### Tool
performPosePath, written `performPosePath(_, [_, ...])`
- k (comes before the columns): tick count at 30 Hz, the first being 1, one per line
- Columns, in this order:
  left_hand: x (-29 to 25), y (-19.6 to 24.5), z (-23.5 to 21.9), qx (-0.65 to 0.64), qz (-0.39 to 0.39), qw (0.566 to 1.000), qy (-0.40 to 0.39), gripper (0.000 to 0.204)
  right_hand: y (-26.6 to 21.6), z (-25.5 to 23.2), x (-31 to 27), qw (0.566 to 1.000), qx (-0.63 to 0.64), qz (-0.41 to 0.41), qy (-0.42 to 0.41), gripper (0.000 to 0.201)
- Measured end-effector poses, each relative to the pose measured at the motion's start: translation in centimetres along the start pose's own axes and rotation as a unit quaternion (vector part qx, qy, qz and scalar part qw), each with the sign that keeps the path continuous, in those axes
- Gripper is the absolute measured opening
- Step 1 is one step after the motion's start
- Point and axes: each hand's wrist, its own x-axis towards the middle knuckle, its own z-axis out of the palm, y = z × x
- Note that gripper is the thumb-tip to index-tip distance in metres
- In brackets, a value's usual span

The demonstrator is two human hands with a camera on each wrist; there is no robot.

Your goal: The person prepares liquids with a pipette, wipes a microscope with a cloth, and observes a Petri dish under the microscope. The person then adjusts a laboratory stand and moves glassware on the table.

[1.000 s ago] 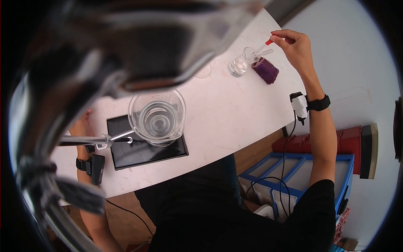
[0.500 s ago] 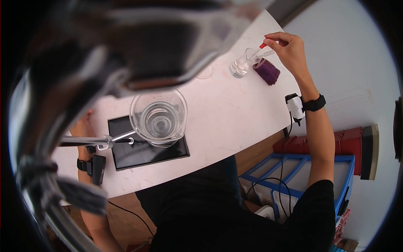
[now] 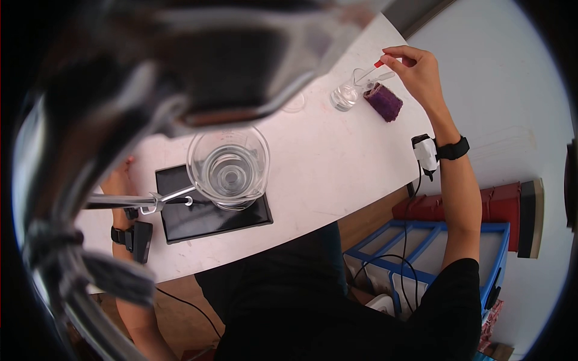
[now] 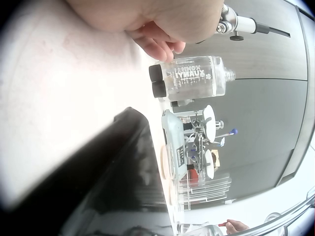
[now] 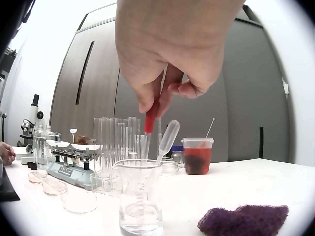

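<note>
My right hand (image 3: 423,77) pinches the red bulb (image 5: 151,118) of a glass dropper between thumb and fingers. The dropper's glass tube slants down at a small beaker (image 5: 141,214) holding clear liquid; how deep its tip reaches is unclear. A plastic pipette (image 5: 169,138) leans in the same beaker. Beside it lies a purple fuzzy piece (image 3: 383,102). My left hand (image 4: 157,24) rests at the table with loosely curled fingers and holds nothing visible, close to clear bottles with black caps (image 4: 192,78). In the head view a metal stand partly hides it.
A large beaker of clear liquid (image 3: 232,171) stands over a black tray (image 3: 211,222). Test tubes (image 5: 115,142), a balance (image 5: 71,172), petri dishes (image 5: 79,202) and a tub of red liquid (image 5: 198,160) stand around. A blurred metal stand (image 3: 54,180) crosses the left side.
My right hand has shifted slightly left with the dropper, bringing the red bulb closer to the small beaker. The left hand shows almost no movement.
</note>
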Motion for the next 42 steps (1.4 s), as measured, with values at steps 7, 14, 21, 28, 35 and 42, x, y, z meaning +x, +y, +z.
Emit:
performPosePath(7, [0.4, -0.5, -0.3, -0.006, 0.010, 1.000, 0.000, 0.021, 0.0, -0.1, 0.0, 1.000, 0.009, 0.010, -0.003, 0.016])
performPosePath(14, [-0.5, 1.5, 0.8, 0.022, 0.000, 1.000, 0.012, 0.021, 0.2, 0.1, -0.1, 1.000, 0.008, 0.004, -0.020, 0.015])
performPosePath(21, [-0.7, 1.7, 1.0, -0.008, -0.003, 1.000, 0.011, 0.020, -0.2, 0.6, -0.4, 0.999, -0.013, -0.035, -0.028, 0.015])
performPosePath(28, [-0.4, 1.2, 0.7, -0.014, 0.009, 1.000, 0.012, 0.013, -0.4, 0.7, -0.5, 0.995, -0.019, -0.066, -0.073, 0.018])
performPosePath(35, [-0.1, 0.6, 0.4, -0.012, 0.005, 1.000, 0.015, 0.015, -0.1, 0.7, -0.5, 0.996, -0.026, -0.049, -0.067, 0.020])
performPosePath(42, [0.2, -0.4, 0.0, -0.028, 0.000, 1.000, 0.006, 0.017, 0.5, 0.5, 0.0, 0.998, -0.020, -0.036, -0.049, 0.020])
